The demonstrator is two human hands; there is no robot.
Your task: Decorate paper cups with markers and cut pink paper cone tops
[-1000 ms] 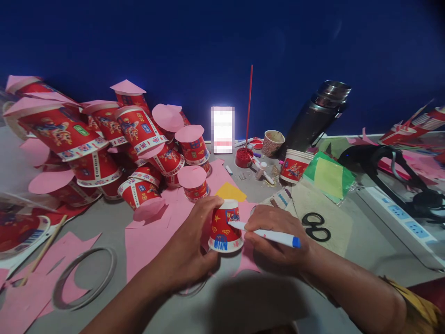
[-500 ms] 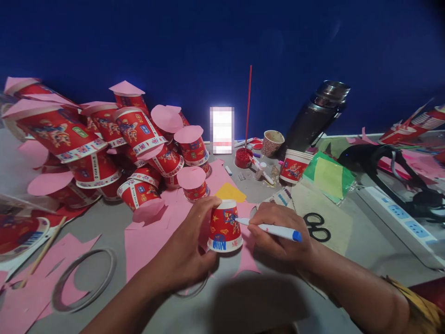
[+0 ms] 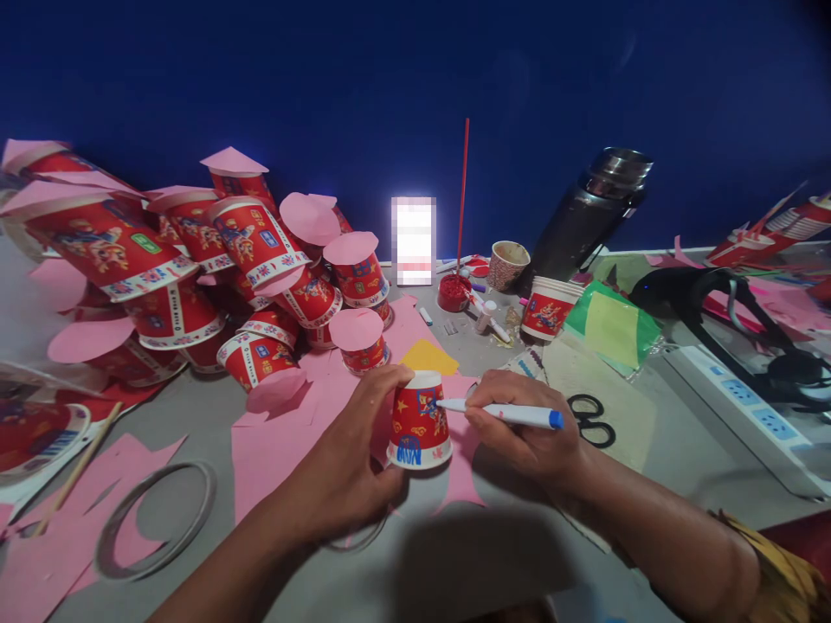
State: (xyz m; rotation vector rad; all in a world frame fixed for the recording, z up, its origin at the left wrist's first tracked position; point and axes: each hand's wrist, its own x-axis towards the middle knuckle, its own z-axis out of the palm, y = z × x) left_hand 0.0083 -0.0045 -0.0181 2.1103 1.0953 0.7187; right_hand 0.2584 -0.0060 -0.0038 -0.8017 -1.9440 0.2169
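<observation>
Upside down in front of me is a red patterned paper cup (image 3: 415,424), its wide white rim at the bottom. My left hand (image 3: 363,433) is closed around its left side, fingers over the top edge and thumb low near the rim. Blue marker strokes form an arch at the cup's lower front and an outline higher up. Held in my right hand (image 3: 519,424) is a white marker (image 3: 512,414) with a blue end, its tip at the cup's upper right side. Pink paper (image 3: 279,459) lies beneath and behind the cup.
Stacked red cups with pink paper roofs (image 3: 260,242) crowd the left. A tape ring (image 3: 156,519) lies front left. Toward the right are scissors (image 3: 594,420), a leaning black thermos (image 3: 588,208), nested cups (image 3: 550,307), a red glue pot (image 3: 453,294) and a power strip (image 3: 746,407).
The marker tip has shifted slightly up and left on the cup, and the marker lies a little flatter. My left hand and the cup have hardly moved.
</observation>
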